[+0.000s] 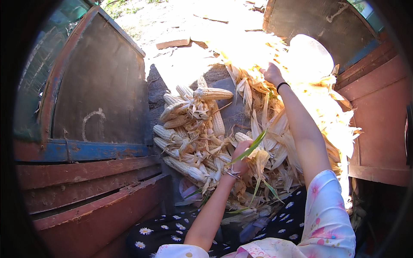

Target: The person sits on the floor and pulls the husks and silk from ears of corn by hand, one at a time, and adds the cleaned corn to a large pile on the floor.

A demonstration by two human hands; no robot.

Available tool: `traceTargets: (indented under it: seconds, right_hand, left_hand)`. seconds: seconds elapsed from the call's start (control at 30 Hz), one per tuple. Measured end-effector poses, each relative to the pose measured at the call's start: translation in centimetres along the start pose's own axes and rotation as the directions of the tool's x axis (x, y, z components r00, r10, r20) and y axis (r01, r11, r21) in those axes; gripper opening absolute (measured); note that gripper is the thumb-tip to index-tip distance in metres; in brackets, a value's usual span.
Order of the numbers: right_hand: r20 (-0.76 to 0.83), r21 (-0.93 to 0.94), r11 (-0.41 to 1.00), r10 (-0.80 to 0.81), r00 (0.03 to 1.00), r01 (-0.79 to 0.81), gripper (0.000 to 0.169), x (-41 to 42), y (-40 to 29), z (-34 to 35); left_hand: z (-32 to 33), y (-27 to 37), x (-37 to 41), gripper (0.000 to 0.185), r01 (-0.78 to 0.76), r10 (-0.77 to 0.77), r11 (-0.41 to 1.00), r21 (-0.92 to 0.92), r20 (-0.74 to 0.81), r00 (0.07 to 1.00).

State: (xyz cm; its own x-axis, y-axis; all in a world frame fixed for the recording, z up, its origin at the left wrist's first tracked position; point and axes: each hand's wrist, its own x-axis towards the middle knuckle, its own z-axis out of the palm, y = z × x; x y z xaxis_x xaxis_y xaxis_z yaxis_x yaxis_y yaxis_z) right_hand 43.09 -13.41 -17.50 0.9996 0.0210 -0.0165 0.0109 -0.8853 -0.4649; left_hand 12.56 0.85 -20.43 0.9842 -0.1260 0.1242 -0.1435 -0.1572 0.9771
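Observation:
My left hand [241,158] is closed around a corn cob with its husk peeled back [258,161]; green leaf blades hang from it. My right hand [272,74] is stretched out over the heap of dry corn husks [277,142], at its sunlit far part; whether its fingers hold a husk cannot be told in the glare. Left of the husks lies a pile of pale corn cobs [190,169], their husks folded back. One cob [213,94] lies across the top of the pile.
A worn door panel with a blue lower edge [100,87] stands at the left, above red wooden boards [106,206]. Another panel [309,22] and a red board [380,122] are at the right. A pale rounded object [309,58] rests on the husks. A brick [173,43] lies beyond.

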Motion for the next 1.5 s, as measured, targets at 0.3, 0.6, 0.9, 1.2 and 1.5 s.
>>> traceTargets:
  seconds: [0.3,0.6,0.9,1.2,1.5]
  right_hand:
    - [-0.328,0.390,0.899,-0.063,0.942,0.196,0.016,-1.7,-2.4,-3.8]
    - [0.000,0.552,0.832,-0.074,0.997,0.062,0.022,-6.6,-1.4,-14.9]
    - [0.035,0.491,0.871,-0.017,0.999,-0.002,0.047,-6.4,-0.8,-5.6]
    - [0.058,0.146,0.989,-0.008,0.998,0.000,0.038,0.4,-0.5,0.7]
    - [-0.240,0.577,0.774,-0.145,0.960,0.261,0.016,-1.3,-2.7,-3.8]
  left_hand:
    - [0.0,-1.5,-0.9,0.018,0.023,-0.016,0.997,-0.069,0.094,0.995]
    - [-2.2,4.8,2.2,0.024,0.320,-0.194,0.932,0.168,-0.514,0.835]
    - [-14.6,27.6,0.4,0.038,0.061,-0.369,0.876,-0.478,-0.584,0.724]
    - [-14.9,27.5,-2.5,0.037,0.163,-0.352,0.920,-0.356,-0.572,0.740]
    - [-14.7,27.4,-1.9,0.036,0.191,-0.360,0.902,-0.387,-0.432,0.827]
